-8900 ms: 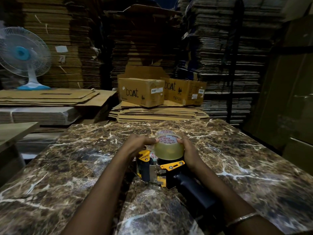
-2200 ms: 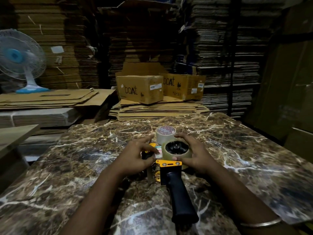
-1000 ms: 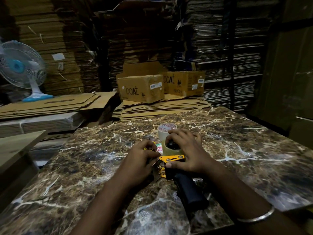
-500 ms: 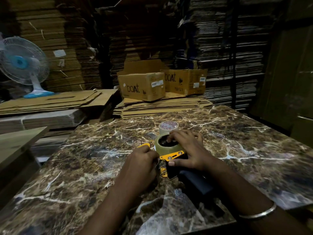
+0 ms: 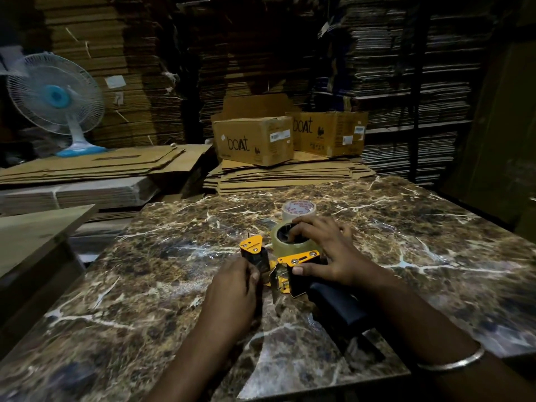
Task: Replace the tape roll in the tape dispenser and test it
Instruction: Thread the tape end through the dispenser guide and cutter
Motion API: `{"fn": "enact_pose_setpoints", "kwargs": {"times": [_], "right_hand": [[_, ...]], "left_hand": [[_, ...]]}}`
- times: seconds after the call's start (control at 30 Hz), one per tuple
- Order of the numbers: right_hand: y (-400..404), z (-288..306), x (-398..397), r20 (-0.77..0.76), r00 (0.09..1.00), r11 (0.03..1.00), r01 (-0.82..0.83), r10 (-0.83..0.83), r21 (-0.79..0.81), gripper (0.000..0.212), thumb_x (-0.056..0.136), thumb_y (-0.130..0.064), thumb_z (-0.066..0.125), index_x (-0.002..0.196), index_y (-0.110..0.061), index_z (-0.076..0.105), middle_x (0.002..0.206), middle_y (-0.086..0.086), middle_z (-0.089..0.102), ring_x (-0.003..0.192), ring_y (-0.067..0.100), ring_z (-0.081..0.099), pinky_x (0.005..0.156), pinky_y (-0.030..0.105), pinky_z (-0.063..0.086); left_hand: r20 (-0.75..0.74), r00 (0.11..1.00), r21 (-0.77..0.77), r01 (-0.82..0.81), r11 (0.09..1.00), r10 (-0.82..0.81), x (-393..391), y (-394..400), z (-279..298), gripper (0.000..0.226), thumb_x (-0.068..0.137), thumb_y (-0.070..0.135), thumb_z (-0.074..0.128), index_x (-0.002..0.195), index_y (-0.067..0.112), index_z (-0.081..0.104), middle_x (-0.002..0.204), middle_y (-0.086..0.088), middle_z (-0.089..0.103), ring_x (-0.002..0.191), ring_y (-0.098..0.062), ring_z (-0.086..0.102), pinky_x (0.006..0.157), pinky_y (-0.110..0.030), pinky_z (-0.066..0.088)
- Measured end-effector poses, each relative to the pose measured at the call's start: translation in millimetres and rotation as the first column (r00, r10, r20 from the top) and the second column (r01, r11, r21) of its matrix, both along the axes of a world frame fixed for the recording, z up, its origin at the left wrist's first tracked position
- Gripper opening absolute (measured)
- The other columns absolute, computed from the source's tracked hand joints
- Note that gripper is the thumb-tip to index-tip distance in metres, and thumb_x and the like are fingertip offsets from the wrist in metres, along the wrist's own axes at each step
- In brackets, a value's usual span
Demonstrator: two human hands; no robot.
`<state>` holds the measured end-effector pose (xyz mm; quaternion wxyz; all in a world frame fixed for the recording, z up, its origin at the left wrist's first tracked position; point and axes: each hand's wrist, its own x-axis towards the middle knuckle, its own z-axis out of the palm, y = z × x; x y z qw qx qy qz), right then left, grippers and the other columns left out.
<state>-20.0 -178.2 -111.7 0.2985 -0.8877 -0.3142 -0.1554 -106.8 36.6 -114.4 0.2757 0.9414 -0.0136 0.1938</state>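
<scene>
- Since half a second ago my left hand has slid back toward the dispenser's front end, uncovering its yellow guard.
- My left grip curls round the tape dispenser, lying on the counter.
- My right hand arches over it: fingers pressing inside the tape roll seated on the hub, thumb on the yellow frame.
- Just behind stands the spare roll.

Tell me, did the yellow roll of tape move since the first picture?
Yes. The clear yellowish tape roll was held up above the tape dispenser; now it sits down on the dispenser's hub, lower and in front of the white tape roll standing on the marble table.
</scene>
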Motion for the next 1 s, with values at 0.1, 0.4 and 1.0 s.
{"fn": "enact_pose_setpoints", "kwargs": {"times": [0.1,0.4,1.0], "right_hand": [[0.7,-0.9,1.6,-0.002,1.000,1.000,-0.015,0.015,-0.001,0.064,0.065,-0.081,0.052,0.118,-0.045,0.054,0.141,-0.021,0.041,0.137,0.008,0.029,0.107,0.053,0.016],[7.2,-0.3,2.0,0.000,0.999,0.999,-0.051,0.051,0.012,0.054,0.065,-0.076,0.055,0.107,-0.042,0.062,0.145,-0.021,0.041,0.140,0.010,0.027,0.104,0.043,0.012],[24.8,12.3,-6.0,0.031,0.994,0.994,-0.104,0.103,0.043,0.034,0.067,-0.063,0.059,0.092,-0.039,0.060,0.129,-0.026,0.052,0.133,0.009,0.036,0.103,0.054,0.021]], "left_hand": [[-0.026,0.999,-0.143,-0.026,0.989,0.022,-4.6,6.0,-1.3,0.014,0.097,0.021,0.057,0.085,0.027,0.062,0.077,0.008,0.070,0.068,-0.009,0.062,0.059,-0.029,0.047],[-0.029,0.996,-0.285,-0.088,0.954,0.083,-9.8,17.2,1.2,0.012,0.085,0.030,0.074,0.077,0.023,0.078,0.063,0.008,0.074,0.059,-0.008,0.070,0.064,-0.038,0.060],[-0.077,0.997,0.059,-0.027,0.998,0.032,13.9,22.6,10.5,0.025,0.088,0.038,0.067,0.073,0.021,0.056,0.066,0.006,0.060,0.065,-0.016,0.058,0.056,-0.028,0.037]]}}
